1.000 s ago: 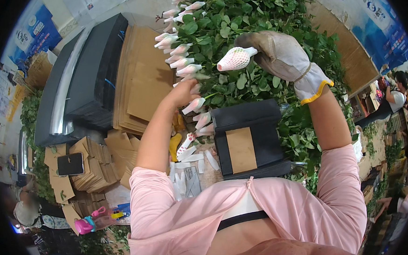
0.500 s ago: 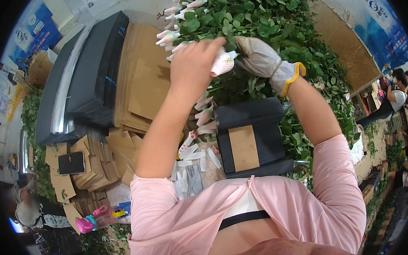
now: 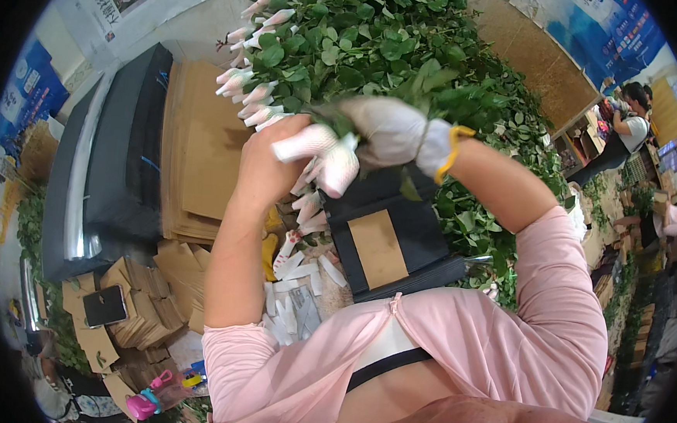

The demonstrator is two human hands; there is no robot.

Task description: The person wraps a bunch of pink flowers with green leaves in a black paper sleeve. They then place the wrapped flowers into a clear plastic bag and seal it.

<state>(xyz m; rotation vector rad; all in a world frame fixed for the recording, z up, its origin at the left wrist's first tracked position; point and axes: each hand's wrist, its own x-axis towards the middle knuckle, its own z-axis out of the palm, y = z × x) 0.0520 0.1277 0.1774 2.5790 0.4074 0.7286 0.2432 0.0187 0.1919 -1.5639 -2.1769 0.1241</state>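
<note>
Two pale sleeved flower heads point(image 3: 339, 170) are showing between the left hand point(image 3: 266, 160) and gloved right hand point(image 3: 390, 131); overlap and blur are hiding whether either grip is pinching them.

Decently bright, soft light, some glare on the silver strip point(image 3: 79, 230) far left. Gloved right hand point(image 3: 394, 133) is motion-blurred, edges warp into black.

Two netted buds point(image 3: 339, 170) at right hand point(image 3: 390, 131), previously one.

Pink top point(image 3: 463, 335), yellow-trimmed pale glove point(image 3: 395, 133)
</note>
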